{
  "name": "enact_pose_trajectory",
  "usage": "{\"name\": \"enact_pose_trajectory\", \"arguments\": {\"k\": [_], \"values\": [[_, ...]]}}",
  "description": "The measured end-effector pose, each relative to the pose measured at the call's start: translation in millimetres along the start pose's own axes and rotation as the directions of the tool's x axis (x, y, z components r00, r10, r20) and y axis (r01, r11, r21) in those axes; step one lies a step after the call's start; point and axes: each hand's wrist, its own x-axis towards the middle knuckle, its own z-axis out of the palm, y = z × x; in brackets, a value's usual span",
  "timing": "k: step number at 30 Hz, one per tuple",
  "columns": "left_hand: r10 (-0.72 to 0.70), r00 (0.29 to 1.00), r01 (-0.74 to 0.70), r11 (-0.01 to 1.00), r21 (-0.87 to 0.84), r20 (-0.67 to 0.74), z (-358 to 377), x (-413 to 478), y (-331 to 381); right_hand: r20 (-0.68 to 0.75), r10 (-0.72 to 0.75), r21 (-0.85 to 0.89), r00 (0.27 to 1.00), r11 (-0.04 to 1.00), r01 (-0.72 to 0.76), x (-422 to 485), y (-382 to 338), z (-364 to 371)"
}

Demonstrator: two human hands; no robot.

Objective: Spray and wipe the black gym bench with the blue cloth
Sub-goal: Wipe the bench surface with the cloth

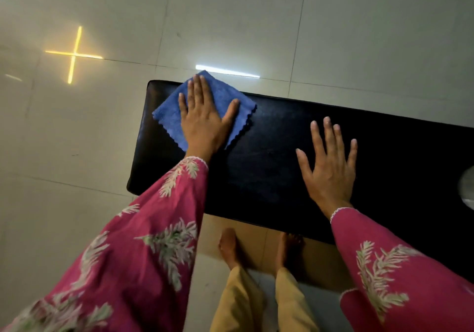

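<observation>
The black gym bench (269, 172) stretches from the centre left to the right edge of the head view. A blue cloth (166, 112) lies flat on its far left end. My left hand (205, 121) presses palm-down on the cloth with fingers spread, covering its middle. My right hand (329, 165) rests flat on the bare bench top to the right, fingers apart, holding nothing. No spray bottle can be made out.
Pale floor tiles (230, 24) surround the bench, with light reflections on them. My bare feet (230, 247) stand at the bench's near side. A blurred grey-white object (468, 188) shows at the right edge over the bench.
</observation>
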Motion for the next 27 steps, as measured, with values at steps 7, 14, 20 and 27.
{"name": "enact_pose_trajectory", "arguments": {"k": [7,14,20,27], "values": [[0.324,0.944,-0.327,0.943,0.055,0.065,9.6,-22.6,33.0,-0.013,0.001,-0.001,1.000,1.000,-0.001,-0.1,0.9,0.1],[-0.009,1.000,0.009,1.000,0.003,0.030,7.1,-20.4,46.4,-0.026,-0.016,0.000,1.000,1.000,0.016,-1.1,2.5,2.4],[0.303,0.953,-0.303,0.951,0.059,0.012,5.8,-26.5,7.9,-0.041,-0.021,-0.001,0.999,1.000,0.021,-0.6,2.2,2.7],[0.170,0.985,-0.171,0.985,0.019,0.017,19.4,-65.7,40.0,-0.056,-0.025,0.007,0.998,1.000,0.025,0.1,3.2,3.4]]}}
